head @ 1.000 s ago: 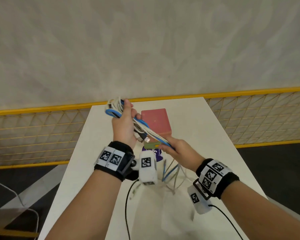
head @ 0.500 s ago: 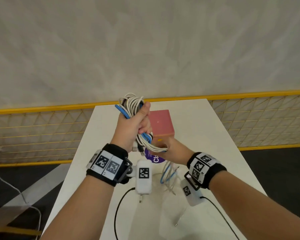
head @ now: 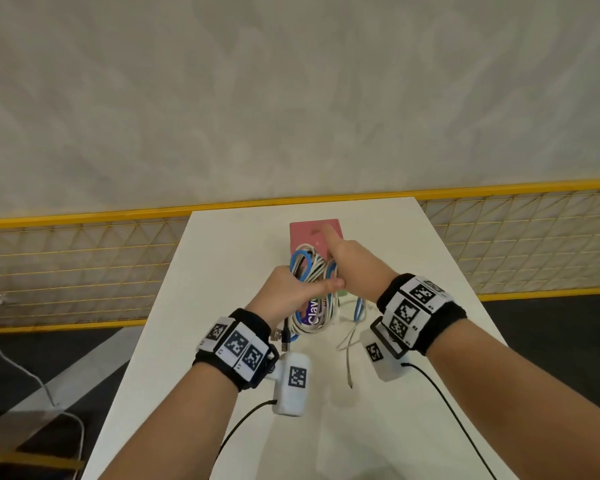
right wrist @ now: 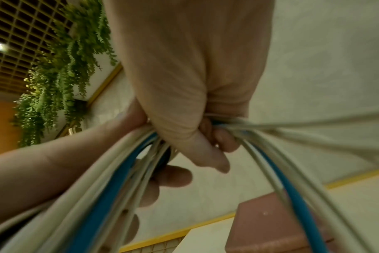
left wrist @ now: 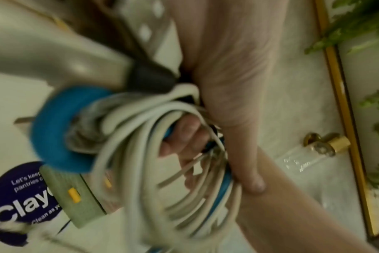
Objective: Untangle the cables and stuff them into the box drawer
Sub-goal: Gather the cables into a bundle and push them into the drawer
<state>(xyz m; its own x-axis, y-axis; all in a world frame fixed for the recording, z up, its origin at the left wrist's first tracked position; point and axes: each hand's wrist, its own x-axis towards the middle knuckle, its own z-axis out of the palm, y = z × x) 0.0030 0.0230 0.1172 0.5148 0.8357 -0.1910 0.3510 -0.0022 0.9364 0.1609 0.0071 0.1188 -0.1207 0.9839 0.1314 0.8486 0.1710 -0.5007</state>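
A coil of white and blue cables (head: 312, 268) hangs just above the white table (head: 222, 258), in front of the pink box (head: 307, 230). My left hand (head: 288, 292) grips the coil from the left, fingers curled through its loops (left wrist: 141, 154). My right hand (head: 350, 261) holds the far side of the coil, fingers curled round several strands (right wrist: 110, 188), and one finger reaches over the box top. A pale green piece with a yellow mark (left wrist: 76, 196) lies under the coil; I cannot tell if it is the drawer. Loose cable ends (head: 349, 341) trail on the table.
A round purple sticker (head: 314, 317) lies on the table under the coil. USB plugs (head: 281, 336) dangle by my left wrist. A yellow mesh fence (head: 84, 265) runs behind the table. A white cord (head: 14, 358) lies on the floor at the left.
Both hands have come down with the coil from chest height to just above the table at the box. My right hand has moved from under the coil to its far side.
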